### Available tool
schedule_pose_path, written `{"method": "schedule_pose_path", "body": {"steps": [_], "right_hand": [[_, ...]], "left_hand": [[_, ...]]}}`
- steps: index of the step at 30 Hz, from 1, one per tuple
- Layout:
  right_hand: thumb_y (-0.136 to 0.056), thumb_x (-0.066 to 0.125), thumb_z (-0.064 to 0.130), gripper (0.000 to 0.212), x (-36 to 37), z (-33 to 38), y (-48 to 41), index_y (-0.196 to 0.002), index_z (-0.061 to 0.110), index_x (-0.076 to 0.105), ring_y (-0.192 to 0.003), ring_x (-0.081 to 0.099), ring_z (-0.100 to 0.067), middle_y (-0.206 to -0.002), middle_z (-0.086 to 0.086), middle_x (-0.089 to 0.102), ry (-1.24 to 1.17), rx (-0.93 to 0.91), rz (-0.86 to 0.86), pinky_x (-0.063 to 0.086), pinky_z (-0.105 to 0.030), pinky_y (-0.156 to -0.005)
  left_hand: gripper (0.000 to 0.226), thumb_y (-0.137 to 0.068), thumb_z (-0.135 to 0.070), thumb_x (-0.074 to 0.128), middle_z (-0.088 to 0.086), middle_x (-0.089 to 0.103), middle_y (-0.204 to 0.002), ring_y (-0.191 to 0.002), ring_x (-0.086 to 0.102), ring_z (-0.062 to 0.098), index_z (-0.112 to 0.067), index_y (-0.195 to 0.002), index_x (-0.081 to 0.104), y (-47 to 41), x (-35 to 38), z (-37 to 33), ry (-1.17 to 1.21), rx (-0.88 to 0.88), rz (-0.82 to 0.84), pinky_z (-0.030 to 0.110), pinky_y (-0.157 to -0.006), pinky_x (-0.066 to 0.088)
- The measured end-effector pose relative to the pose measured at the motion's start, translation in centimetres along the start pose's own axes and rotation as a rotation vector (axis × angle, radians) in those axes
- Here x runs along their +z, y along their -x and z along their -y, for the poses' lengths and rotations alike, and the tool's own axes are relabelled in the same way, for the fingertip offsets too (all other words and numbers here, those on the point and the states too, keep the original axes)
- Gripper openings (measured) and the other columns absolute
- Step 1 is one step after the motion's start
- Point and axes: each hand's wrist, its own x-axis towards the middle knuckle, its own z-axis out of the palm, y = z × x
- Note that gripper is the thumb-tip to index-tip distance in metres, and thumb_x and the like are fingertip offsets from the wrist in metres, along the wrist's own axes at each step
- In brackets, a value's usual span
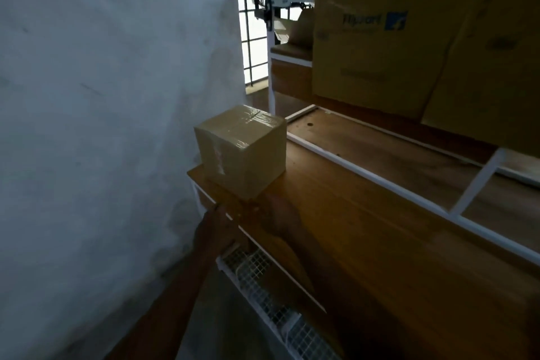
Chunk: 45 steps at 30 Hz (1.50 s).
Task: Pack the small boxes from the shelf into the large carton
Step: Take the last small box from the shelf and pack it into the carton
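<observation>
A small brown box [242, 149], sealed with clear tape, stands on the left end of the wooden shelf [365, 228]. My right hand [277, 216] lies low on the shelf board with its fingertips at the box's near bottom corner; the dim, blurred picture hides whether they touch. My left hand [214, 231] is below and left of the box, at the shelf's front edge, holding nothing. A large brown carton [380, 50] with a blue logo stands behind the shelf at the upper right.
A pale wall [102, 126] closes in tightly on the left. White metal frame bars [365, 175] run across the shelf. A white wire-mesh rack [263, 278] sits under the shelf's front edge. A barred window [254, 38] glows at the back.
</observation>
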Motion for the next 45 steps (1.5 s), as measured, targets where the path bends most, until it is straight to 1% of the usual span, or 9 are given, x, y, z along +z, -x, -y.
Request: {"method": "schedule_pose_path", "body": {"steps": [4,7,16,21,26,31,37,40,45], "right_hand": [[-0.102,0.057,0.034,0.037,-1.1,3.7,-9.1,-0.135,0.018,0.057,-0.121,0.057,-0.026,-0.137,-0.008,0.058,-0.016,0.022,-0.285,0.045,-0.033,-0.090],[-0.099,0.056,0.045,0.053,-0.9,6.0,-16.6,-0.145,0.022,0.047,-0.134,0.048,-0.033,-0.153,-0.010,0.044,-0.068,0.155,-0.445,0.043,-0.045,-0.103],[-0.094,0.062,0.051,0.078,0.1,6.0,-28.0,-0.156,0.028,0.022,-0.151,0.018,-0.049,-0.170,-0.010,-0.012,-0.061,0.524,-0.461,0.040,-0.060,-0.111],[-0.092,0.065,0.053,0.091,1.3,5.3,-29.1,-0.159,0.031,0.007,-0.141,0.040,-0.048,-0.170,-0.014,-0.004,-0.307,0.601,-0.455,0.045,-0.059,-0.108],[-0.085,0.081,0.040,0.123,3.1,5.3,-28.1,-0.160,0.035,-0.016,-0.147,0.036,-0.038,-0.170,-0.009,0.010,-0.550,0.479,-0.554,0.042,-0.059,-0.112],[-0.078,0.086,0.043,0.109,3.3,5.6,-26.8,-0.159,0.024,0.016,-0.135,0.049,-0.036,-0.153,-0.010,0.045,-0.797,0.573,-0.491,0.050,-0.062,-0.102],[-0.078,0.087,0.041,0.117,3.9,5.4,-24.6,-0.162,0.027,0.007,-0.140,0.045,-0.032,-0.158,-0.007,0.039,-0.735,0.456,-0.529,0.046,-0.059,-0.109],[-0.077,0.088,0.034,0.121,4.6,4.9,-23.2,-0.163,0.024,0.003,-0.143,0.042,-0.027,-0.160,-0.002,0.037,-0.614,0.342,-0.596,0.045,-0.048,-0.112],[-0.075,0.084,0.041,0.105,6.0,2.5,-20.3,-0.158,0.029,0.020,-0.129,0.052,0.001,-0.147,0.015,0.045,-0.670,0.196,-0.687,0.055,-0.023,-0.095]], "left_hand": [[0.071,-0.085,-0.075,0.034,0.007,0.064,-0.122,-0.110,0.064,0.031,-0.022,-0.131,0.050,-11.8,-3.0,1.8,-0.005,0.114,-0.085,0.047,-0.087,0.058],[0.071,-0.094,-0.065,0.051,0.011,0.049,-0.149,-0.133,0.050,0.038,-0.023,-0.149,0.037,-20.3,-5.9,1.8,-0.092,0.154,-0.196,0.053,-0.098,0.051],[0.104,-0.080,-0.080,0.057,0.023,0.016,-0.165,-0.150,0.019,0.045,-0.025,-0.159,0.019,-36.3,-8.8,3.2,-0.180,0.066,0.042,0.059,-0.115,0.031],[0.106,-0.074,-0.084,0.060,0.024,0.041,-0.146,-0.133,0.039,0.043,-0.020,-0.154,0.033,-37.6,-7.2,5.2,-0.128,0.049,0.039,0.050,-0.099,0.044],[0.133,-0.055,-0.092,0.068,0.022,0.034,-0.149,-0.137,0.039,0.042,-0.019,-0.155,0.020,-37.4,-8.4,7.0,-0.062,-0.066,0.055,0.055,-0.104,0.042],[0.136,-0.043,-0.093,0.071,0.017,0.047,-0.143,-0.126,0.054,0.038,-0.015,-0.148,0.034,-37.8,-10.4,8.6,0.068,-0.097,0.196,0.052,-0.102,0.048],[0.110,-0.060,-0.069,0.086,0.014,0.057,-0.141,-0.122,0.060,0.037,-0.013,-0.142,0.038,-34.4,-10.4,8.5,0.228,0.010,0.043,0.043,-0.092,0.048],[0.104,-0.058,-0.054,0.093,0.013,0.056,-0.140,-0.123,0.059,0.035,-0.012,-0.138,0.040,-31.9,-9.5,8.4,0.370,0.063,-0.041,0.039,-0.087,0.049],[0.129,-0.035,-0.081,0.084,0.010,0.052,-0.143,-0.124,0.057,0.033,-0.022,-0.136,0.030,-29.7,-6.2,10.3,0.460,0.024,0.032,0.056,-0.094,0.054]]}}
